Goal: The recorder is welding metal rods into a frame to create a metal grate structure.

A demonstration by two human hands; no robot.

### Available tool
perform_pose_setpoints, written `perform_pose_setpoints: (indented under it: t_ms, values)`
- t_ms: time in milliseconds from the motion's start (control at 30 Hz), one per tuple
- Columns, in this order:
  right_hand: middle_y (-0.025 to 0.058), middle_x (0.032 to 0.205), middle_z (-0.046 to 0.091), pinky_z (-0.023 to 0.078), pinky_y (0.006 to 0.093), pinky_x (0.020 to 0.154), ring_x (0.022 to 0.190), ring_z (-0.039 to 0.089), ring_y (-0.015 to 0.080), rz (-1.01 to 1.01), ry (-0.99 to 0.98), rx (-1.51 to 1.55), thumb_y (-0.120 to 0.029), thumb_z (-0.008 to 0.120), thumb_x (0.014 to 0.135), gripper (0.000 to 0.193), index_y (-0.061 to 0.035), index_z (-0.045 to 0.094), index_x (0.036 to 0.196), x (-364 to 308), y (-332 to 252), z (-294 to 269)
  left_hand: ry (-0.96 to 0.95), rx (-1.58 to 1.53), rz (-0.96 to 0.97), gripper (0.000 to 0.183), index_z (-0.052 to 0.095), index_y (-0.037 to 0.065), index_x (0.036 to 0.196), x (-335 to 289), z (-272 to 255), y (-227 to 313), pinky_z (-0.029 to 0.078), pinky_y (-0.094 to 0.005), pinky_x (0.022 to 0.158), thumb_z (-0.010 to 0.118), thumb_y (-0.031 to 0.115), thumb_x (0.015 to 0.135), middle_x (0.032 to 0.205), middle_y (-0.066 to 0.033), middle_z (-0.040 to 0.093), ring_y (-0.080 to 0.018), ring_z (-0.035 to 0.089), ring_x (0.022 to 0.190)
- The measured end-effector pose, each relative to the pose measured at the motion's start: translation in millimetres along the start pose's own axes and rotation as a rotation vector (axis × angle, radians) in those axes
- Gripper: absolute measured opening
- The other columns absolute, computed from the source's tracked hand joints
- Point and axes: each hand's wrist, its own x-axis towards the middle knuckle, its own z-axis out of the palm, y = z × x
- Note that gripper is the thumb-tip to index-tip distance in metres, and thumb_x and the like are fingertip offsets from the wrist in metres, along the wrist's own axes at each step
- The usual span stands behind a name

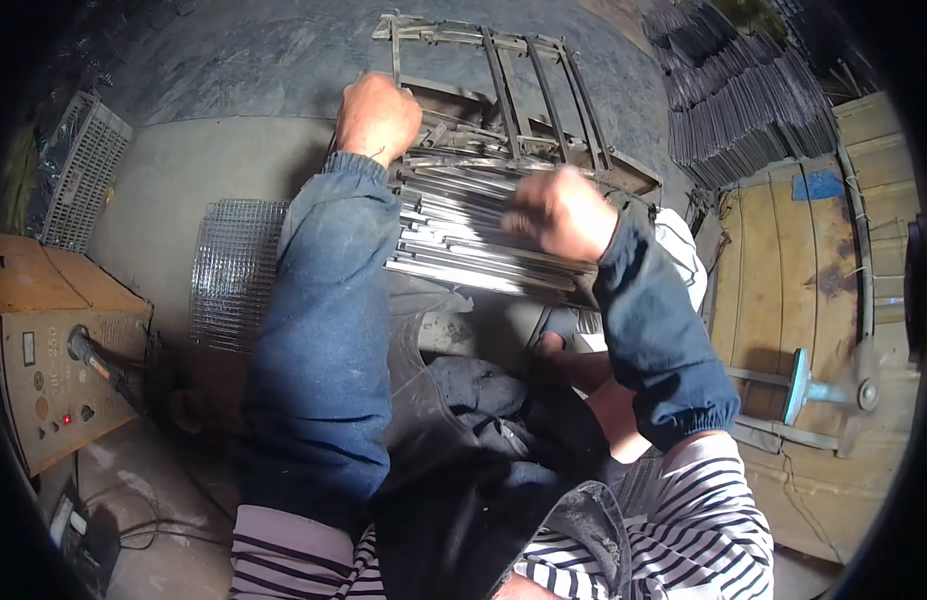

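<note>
My left hand [378, 116] is closed in a fist at the left side of a metal frame [496, 95] made of long bars and rails. What its fingers grip, if anything, is hidden behind the knuckles. Shiny metal strips [449, 225] lie side by side in a pile at the frame's near end. Over the right part of this pile hangs my right hand [566, 216], its curled fingers smeared by motion. Whether it holds a strip cannot be made out. Blue sleeve covers reach up both forearms, and a dark apron [444, 490] covers my lap.
A wire mesh panel [234, 265] lies on the floor at left, near a brown machine box [69, 350] with a cable and a red light. A grey plastic crate [82, 175] stands behind. Stacked dark mesh sheets [749, 110] and yellowish boards [774, 270] fill the right.
</note>
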Motion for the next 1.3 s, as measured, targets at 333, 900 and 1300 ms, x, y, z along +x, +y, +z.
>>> perform_pose_setpoints:
  t_ms: [333, 900, 1300]
  values:
    - [0.0167, 0.105, 0.066, 0.055, 0.0467, 0.083, 0.099, 0.064, 0.0398, 0.158, -0.187, -0.14, -0.007, 0.071, 0.073, 0.038, -0.0019, 0.068, 0.11, -62.9, 11.8, 33.1, 0.003, -0.006, 0.051, 0.031, 0.072, -0.008, 0.095, -0.9, -0.7, -1.4, 0.055, -0.0488, 0.09, 0.064, 0.02, 0.083, 0.102, -0.0328, 0.069, -0.047, 0.067, 0.101]
    - [0.0158, 0.099, 0.066, 0.053, 0.0445, 0.085, 0.096, 0.061, 0.0367, 0.139, -0.148, -0.161, -0.009, 0.07, 0.077, 0.034, 0.0011, 0.068, 0.11, -63.2, 4.8, 25.1, -0.031, -0.062, -0.011, 0.039, 0.069, -0.012, 0.102, -3.2, -4.2, 1.7, 0.05, -0.0484, 0.096, 0.063, 0.023, 0.087, 0.107, -0.0347, 0.067, -0.0479, 0.064, 0.108]
    - [0.0199, 0.096, 0.063, 0.051, 0.0489, 0.085, 0.099, 0.059, 0.0402, 0.195, -0.166, -0.178, -0.014, 0.073, 0.077, 0.031, 0.0001, 0.061, 0.101, -63.1, 4.5, 23.7, -0.027, -0.065, -0.007, 0.036, 0.07, -0.012, 0.099, -1.6, 0.0, -0.4, 0.052, -0.0476, 0.094, 0.063, 0.022, 0.089, 0.101, -0.0315, 0.07, -0.0452, 0.067, 0.104]
